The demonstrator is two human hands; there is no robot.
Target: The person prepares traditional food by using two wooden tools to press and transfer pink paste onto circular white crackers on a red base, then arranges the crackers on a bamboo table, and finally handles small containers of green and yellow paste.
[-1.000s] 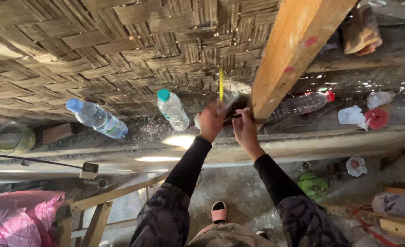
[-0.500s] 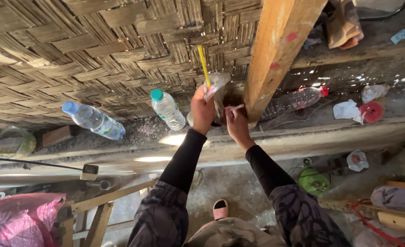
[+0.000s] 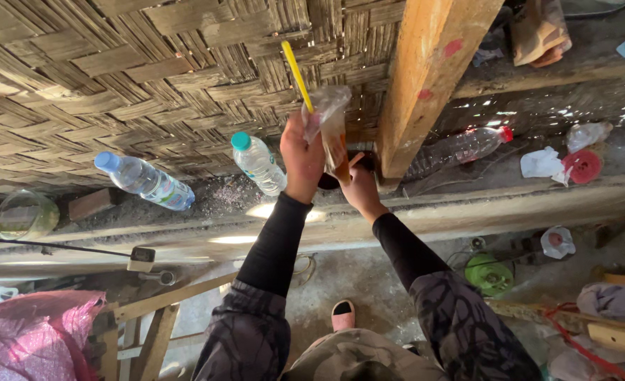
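Observation:
My left hand (image 3: 302, 159) grips a clear plastic bag (image 3: 330, 127) of brownish liquid with a yellow straw (image 3: 297, 75) sticking up out of it, held up against the woven bamboo wall (image 3: 136, 77). My right hand (image 3: 360, 189) is just below and to the right, fingers closed at the bag's lower end beside a dark object on the ledge; what it pinches is hidden. Both arms wear black sleeves. A thick wooden post (image 3: 432, 77) rises right beside the hands.
On the concrete ledge (image 3: 432, 204) lie plastic water bottles (image 3: 145, 181) (image 3: 258, 162) (image 3: 458, 148), a glass jar (image 3: 26, 215), a red lid (image 3: 582, 166) and crumpled wrappers. Below are a pink sack (image 3: 33, 335), a wooden frame (image 3: 153, 321), a green reel (image 3: 489, 274) and a slipper (image 3: 343, 315).
My left hand has lifted the bag with the yellow straw up off the ledge along the wall. My right hand has stayed low at the bag's bottom end.

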